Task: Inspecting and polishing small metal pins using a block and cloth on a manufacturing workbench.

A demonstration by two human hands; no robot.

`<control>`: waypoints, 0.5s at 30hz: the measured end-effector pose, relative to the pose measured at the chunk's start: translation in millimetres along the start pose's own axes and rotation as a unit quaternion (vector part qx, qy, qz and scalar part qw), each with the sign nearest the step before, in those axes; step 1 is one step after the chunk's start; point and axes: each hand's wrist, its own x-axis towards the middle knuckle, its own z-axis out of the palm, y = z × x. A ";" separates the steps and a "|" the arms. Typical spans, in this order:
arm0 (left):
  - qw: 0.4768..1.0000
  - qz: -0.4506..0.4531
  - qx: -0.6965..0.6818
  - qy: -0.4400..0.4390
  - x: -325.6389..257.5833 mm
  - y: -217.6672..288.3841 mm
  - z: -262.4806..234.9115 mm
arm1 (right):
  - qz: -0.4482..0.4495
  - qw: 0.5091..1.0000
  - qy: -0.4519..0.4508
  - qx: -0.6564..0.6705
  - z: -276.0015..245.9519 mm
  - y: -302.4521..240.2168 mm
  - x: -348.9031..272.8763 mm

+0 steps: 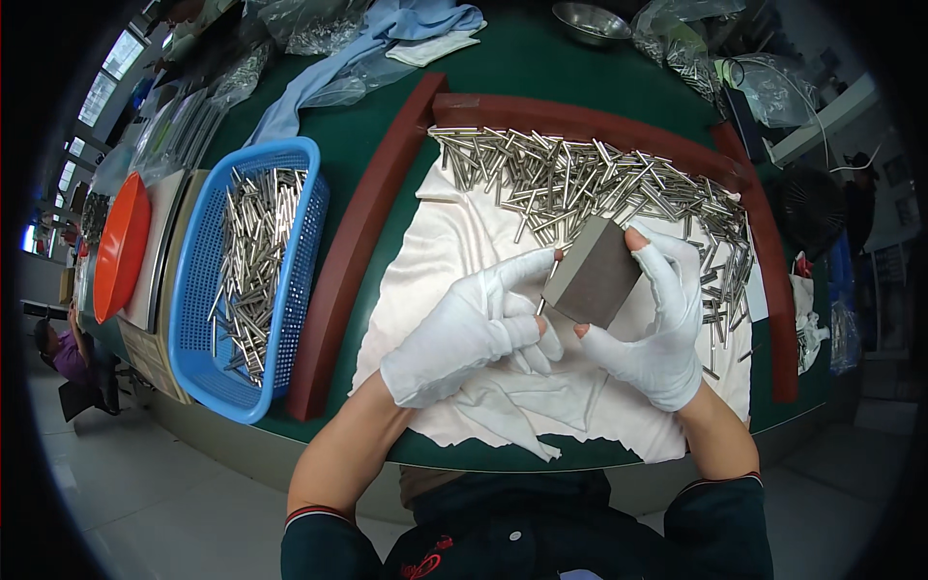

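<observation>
White gloves with bare fingertips cover both my hands. My right hand point(662, 324) grips a grey-brown rectangular block point(601, 275), thumb at its lower edge and fingers at its upper right corner. Against the block's left side, my left hand point(474, 324) has index finger and thumb closed around what looks like a thin metal pin point(540, 306); only a short end of it shows. Behind the block, a heap of loose metal pins point(570, 174) spreads over a pale cloth point(406, 309). A crumpled piece of white cloth point(522, 401) lies below my hands.
Dark red bars point(358, 251) frame the cloth on the left, back and right. Left of them stands a blue plastic basket point(182, 329) with many pins. An orange basin point(123, 249), blue cloth point(338, 48) and metal bowl point(592, 21) lie farther off. Someone sits at far left.
</observation>
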 end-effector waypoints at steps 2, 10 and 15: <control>1.000 -0.011 0.001 -0.001 -1.2 -1.1 -2.4 | -0.005 1.000 -0.001 0.001 -0.8 -1.4 0.4; 1.000 -0.016 -0.011 -0.024 -0.8 -3.0 -9.1 | 0.013 0.999 -0.026 0.030 -5.2 -3.1 2.3; 0.998 0.004 -0.048 -0.030 2.1 -10.7 0.5 | 0.000 0.999 0.004 0.049 -0.5 -11.6 3.3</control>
